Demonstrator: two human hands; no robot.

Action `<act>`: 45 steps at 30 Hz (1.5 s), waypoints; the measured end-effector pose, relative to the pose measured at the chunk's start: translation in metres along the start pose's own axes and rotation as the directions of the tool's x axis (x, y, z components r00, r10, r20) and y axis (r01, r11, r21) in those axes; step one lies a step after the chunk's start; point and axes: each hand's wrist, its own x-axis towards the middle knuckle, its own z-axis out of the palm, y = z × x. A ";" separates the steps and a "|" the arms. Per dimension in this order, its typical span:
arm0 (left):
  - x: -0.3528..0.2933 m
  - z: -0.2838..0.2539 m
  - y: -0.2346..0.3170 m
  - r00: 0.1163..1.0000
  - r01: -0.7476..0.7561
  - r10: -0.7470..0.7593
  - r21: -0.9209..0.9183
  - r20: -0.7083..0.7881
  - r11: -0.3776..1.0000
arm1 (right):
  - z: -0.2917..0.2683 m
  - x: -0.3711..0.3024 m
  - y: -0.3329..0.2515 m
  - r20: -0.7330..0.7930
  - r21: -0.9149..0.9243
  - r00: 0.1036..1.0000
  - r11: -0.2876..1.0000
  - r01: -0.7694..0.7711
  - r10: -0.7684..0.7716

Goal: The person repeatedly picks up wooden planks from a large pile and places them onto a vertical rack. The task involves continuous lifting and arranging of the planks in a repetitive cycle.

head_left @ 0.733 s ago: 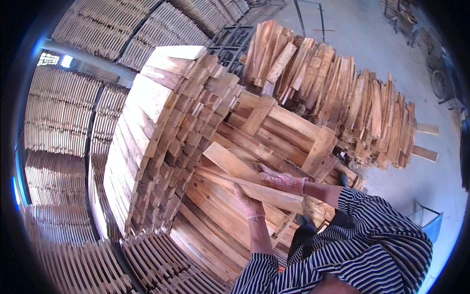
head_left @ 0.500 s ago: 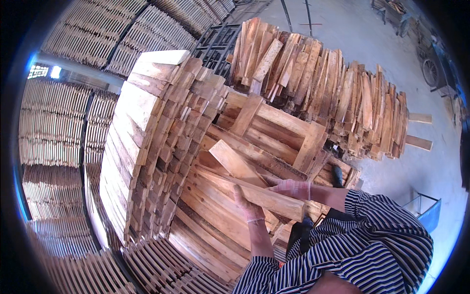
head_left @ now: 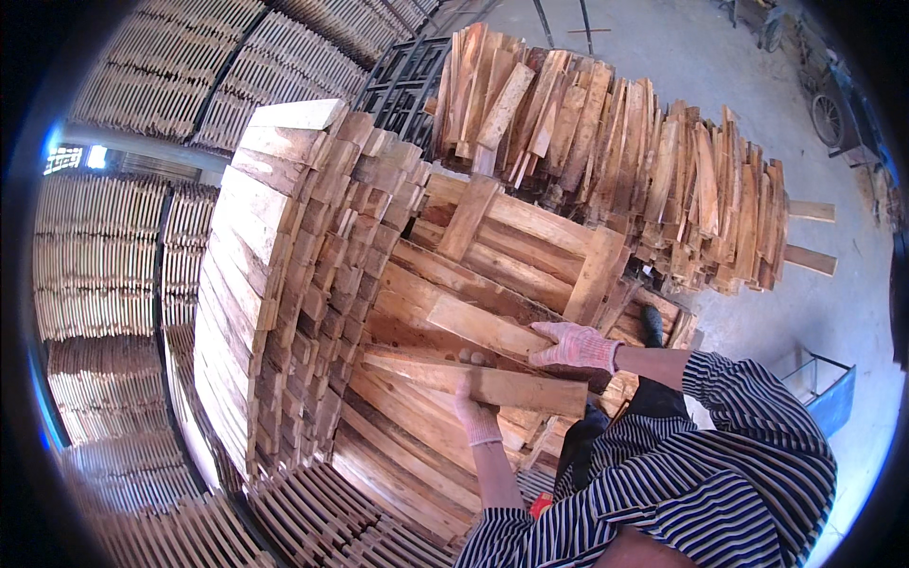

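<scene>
My left hand (head_left: 478,409), in a pale knitted glove, is closed round the middle of a wooden plank (head_left: 535,391), its fingertips showing over the far edge. Just beyond it, my right hand (head_left: 579,346), in a similar pinkish glove, grips the right end of a shorter wooden board (head_left: 488,327). The two pieces are apart at my hands, with a dark gap between them. Beneath both lie long planks (head_left: 398,426) in a wooden layer. My right thumb is partly hidden.
A tall stack of boards (head_left: 284,275) rises to the left. Beyond my hands stands a wooden frame (head_left: 530,227), and behind it a long pile of upright-leaning boards (head_left: 606,142). Slatted racks of wood (head_left: 95,246) line the far left. A blue cart (head_left: 833,407) stands at the right.
My right hand has come up from behind the left hand's plank, and the shorter board has swung flatter, away from that plank. The left hand's plank has tilted closer to level.
</scene>
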 end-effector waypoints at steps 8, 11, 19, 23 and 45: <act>0.013 -0.030 -0.007 0.968 0.139 -0.108 0.128 -0.227 0.982 | -0.009 0.021 0.003 -0.054 -0.001 0.998 1.000 0.020 -0.020; 0.024 -0.056 -0.002 0.989 0.149 -0.148 0.090 -0.021 0.985 | 0.004 0.025 -0.021 -0.036 -0.030 0.998 0.999 0.041 -0.042; 0.012 -0.010 -0.018 0.938 0.168 -0.097 0.195 -0.332 0.966 | 0.054 0.021 -0.066 0.045 -0.409 0.980 0.891 0.197 -0.196; 0.005 0.041 -0.027 0.948 0.226 -0.207 0.053 -0.244 0.973 | 0.023 0.021 -0.057 0.013 -0.150 0.995 0.984 0.096 -0.095; 0.057 0.058 -0.047 0.845 0.231 0.438 0.948 -0.308 0.220 | -0.032 0.136 -0.003 -0.388 -0.623 0.810 0.773 0.121 -0.440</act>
